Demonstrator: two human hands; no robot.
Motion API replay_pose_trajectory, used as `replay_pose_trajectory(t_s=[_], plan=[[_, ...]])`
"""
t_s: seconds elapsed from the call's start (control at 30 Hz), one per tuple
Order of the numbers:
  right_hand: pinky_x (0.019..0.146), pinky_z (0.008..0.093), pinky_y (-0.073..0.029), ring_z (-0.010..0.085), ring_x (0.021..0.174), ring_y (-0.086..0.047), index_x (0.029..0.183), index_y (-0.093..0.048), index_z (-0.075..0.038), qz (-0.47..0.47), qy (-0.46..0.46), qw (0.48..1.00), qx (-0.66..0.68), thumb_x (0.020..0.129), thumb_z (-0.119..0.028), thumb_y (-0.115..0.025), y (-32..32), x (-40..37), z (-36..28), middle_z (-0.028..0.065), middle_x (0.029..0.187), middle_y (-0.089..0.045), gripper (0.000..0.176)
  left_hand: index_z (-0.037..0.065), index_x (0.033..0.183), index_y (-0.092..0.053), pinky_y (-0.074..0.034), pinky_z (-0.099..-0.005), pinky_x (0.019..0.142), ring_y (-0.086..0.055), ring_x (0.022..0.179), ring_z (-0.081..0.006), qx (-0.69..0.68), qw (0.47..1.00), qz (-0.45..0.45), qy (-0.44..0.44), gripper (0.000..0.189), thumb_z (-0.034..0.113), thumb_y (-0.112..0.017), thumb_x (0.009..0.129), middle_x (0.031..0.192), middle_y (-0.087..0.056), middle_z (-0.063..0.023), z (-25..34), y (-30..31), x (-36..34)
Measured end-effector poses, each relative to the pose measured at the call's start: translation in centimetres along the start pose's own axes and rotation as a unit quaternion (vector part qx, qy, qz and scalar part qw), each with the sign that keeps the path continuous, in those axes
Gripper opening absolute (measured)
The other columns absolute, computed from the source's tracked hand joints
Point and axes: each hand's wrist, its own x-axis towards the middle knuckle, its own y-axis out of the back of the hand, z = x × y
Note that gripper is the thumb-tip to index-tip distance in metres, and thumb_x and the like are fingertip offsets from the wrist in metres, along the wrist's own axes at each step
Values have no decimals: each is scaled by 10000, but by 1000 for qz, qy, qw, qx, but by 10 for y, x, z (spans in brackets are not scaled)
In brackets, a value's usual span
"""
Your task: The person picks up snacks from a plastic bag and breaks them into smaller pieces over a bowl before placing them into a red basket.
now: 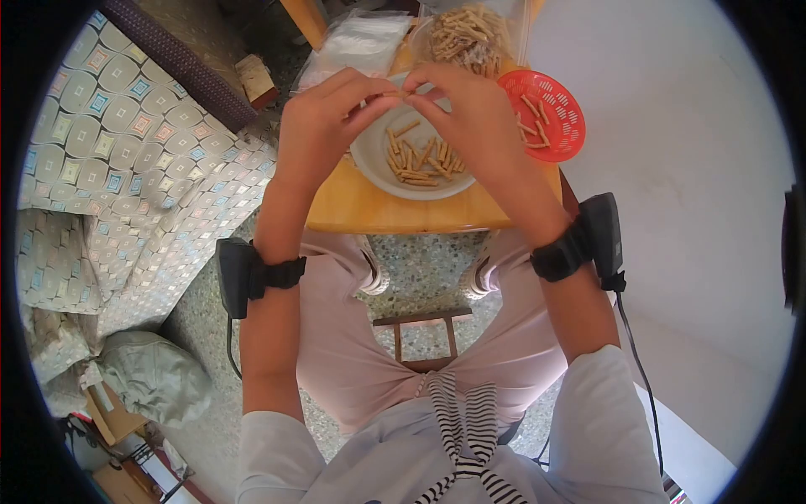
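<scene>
Both hands meet above a white bowl (369, 160) that holds several short tan sticks (420, 161). My left hand (336, 118) pinches one end of a small tan stick (401, 93) with thumb and fingers. The other end lies between the thumb and forefinger of my right hand (466, 109). To the right of my right hand, a red perforated basket (571, 126) contains a few similar sticks. Behind the bowl, a clear bag (470, 34) is heaped with many more.
The bowl stands on a yellow wooden stool or small table (403, 220). Clear plastic bags (357, 44) lie at its back left. A patterned cloth cover (126, 134) is at the left, a white wall (688, 168) at the right. A wooden frame (424, 365) sits between the legs.
</scene>
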Motion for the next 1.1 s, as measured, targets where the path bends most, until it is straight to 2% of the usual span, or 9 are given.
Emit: replay_pose_trajectory(t_s=[0.1,0.3,0.43,0.63,0.7,0.73,0.77,0.87,1.1], plan=[[749,427,-523,340,880,-666,1009,-685,-87,13,45,999,21,856,-163,-708,-9,-1,4,124,956,-690,172,117,939,-738,-487,-272,560,-601,594,-152,-30,999,25,-19,193,240,-799,804,802,-656,-5,4,-7,1],[746,450,-512,370,883,-649,1018,-675,-64,-15,75,997,13,812,-128,-709,-11,1,1,138,926,-676,218,114,912,-726,-492,-267,556,-609,595,-143,-21,998,20,-54,188,252,-797,805,806,-660,6,1,-12,1],[737,446,-511,362,873,-656,1021,-678,-71,-10,67,997,-28,839,-171,-703,-9,1,1,133,939,-682,209,66,954,-732,-473,-250,568,-588,624,-113,-13,999,7,-50,192,152,-807,799,837,-685,-17,2,-4,1],[736,442,-528,348,855,-676,983,-707,-96,-55,-5,998,-34,867,-227,-685,-20,-5,2,111,934,-707,177,70,978,-737,-484,-259,594,-623,659,-132,-2,999,5,39,157,168,-760,857,850,-695,-22,-16,15,0],[739,442,-535,341,856,-686,981,-715,-112,-77,-19,995,-57,862,-232,-684,-27,-13,9,109,926,-714,172,70,975,-744,-498,-287,615,-660,677,-171,50,992,-6,117,159,187,-750,867,864,-708,-39,-26,18,-2],[740,435,-538,329,866,-688,1024,-712,-113,-178,-44,972,-146,852,-256,-706,-28,-18,12,108,952,-710,225,70,975,-744,-498,-287,615,-660,677,-171,50,992,-6,117,159,187,-750,867,864,-708,-39,-34,19,-3],[741,427,-540,318,877,-690,1067,-708,-114,-276,-67,930,-232,841,-280,-728,-29,-23,15,107,978,-706,282,70,967,-748,-508,-308,654,-677,721,-197,68,991,-31,111,163,205,-741,874,876,-712,-42,-41,21,-4],[766,448,-551,318,891,-690,1091,-706,-131,-312,-65,910,-265,816,-295,-734,-31,-32,17,108,954,-705,321,79,993,-750,-518,-344,737,-693,833,-248,128,987,-66,76,177,221,-715,893,929,-714,-54,-55,19,-12],[771,463,-549,315,929,-688,1080,-678,-123,-282,-14,917,-282,843,-234,-697,-42,-45,33,112,934,-701,263,135,1194,-698,-514,-388,866,-656,1013,-302,167,982,-28,89,270,204,-651,937,1141,-664,-87,-55,3,-13]])
